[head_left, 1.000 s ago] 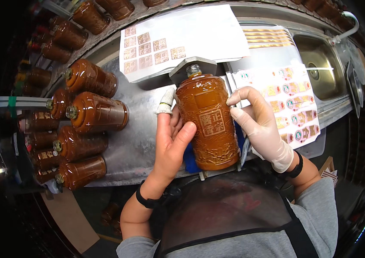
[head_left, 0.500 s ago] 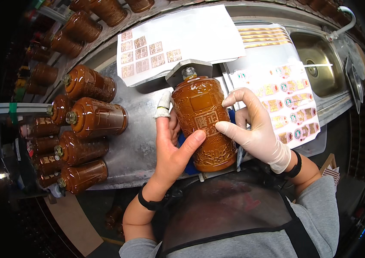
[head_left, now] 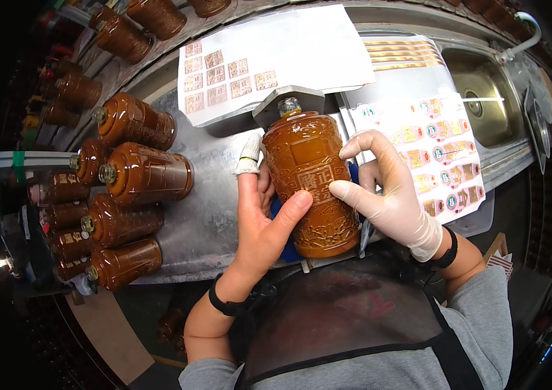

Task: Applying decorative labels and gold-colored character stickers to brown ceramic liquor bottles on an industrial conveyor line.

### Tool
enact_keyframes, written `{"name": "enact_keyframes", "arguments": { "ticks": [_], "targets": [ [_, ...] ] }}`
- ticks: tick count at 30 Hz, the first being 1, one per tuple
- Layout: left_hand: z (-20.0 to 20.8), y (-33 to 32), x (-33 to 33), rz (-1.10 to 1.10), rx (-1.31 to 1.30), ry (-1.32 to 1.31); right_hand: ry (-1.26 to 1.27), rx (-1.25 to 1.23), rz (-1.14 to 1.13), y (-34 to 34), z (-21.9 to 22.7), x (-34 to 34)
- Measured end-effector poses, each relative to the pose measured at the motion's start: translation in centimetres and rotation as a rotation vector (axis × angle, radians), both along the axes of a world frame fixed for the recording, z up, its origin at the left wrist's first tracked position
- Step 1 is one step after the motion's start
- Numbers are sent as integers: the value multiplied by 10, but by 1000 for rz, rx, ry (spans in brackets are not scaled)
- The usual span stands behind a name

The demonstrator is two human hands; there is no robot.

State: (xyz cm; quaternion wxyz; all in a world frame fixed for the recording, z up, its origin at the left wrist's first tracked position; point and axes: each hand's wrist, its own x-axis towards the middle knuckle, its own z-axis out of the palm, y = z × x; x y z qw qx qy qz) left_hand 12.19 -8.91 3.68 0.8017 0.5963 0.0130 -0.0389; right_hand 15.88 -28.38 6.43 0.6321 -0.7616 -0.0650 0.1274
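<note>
A brown glass bottle (head_left: 308, 143) with raised patterns lies on its back in front of me, its clear neck pointing away and resting at a grey metal bracket (head_left: 318, 103). My left hand (head_left: 256, 221), bare but for a white cover on one finger, holds the bottle's left side, thumb pressed beside a square sticker (head_left: 315, 182) on its front. On the right side, my white-gloved right hand (head_left: 396, 201) has its thumb on the sticker's right edge and its bent index finger against the glass; its other fingers are partly hidden. Something blue shows beneath the bottle.
Several brown bottles (head_left: 149, 173) lie to the left on the metal table (head_left: 207, 195). Beyond the bracket is a white sheet (head_left: 295, 45) with square stickers. A sheet of colourful labels (head_left: 448, 153), gold strips (head_left: 403, 53) and a sink (head_left: 487, 120) are at right.
Both hands stay on the bottle in nearly the same grip. The view has shifted very slightly; nothing else has visibly moved.
</note>
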Motion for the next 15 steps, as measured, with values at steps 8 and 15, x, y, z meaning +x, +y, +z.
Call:
{"name": "enact_keyframes", "arguments": {
  "ticks": [8, 15],
  "targets": [
    [-6, 0, 0, 51, -120, 8, 29, 7, -17, 1, -1, 3],
    [-3, -2, -1, 23, -18, -13, 4, -34, -61, 12, 7, 9]
  ]
}}
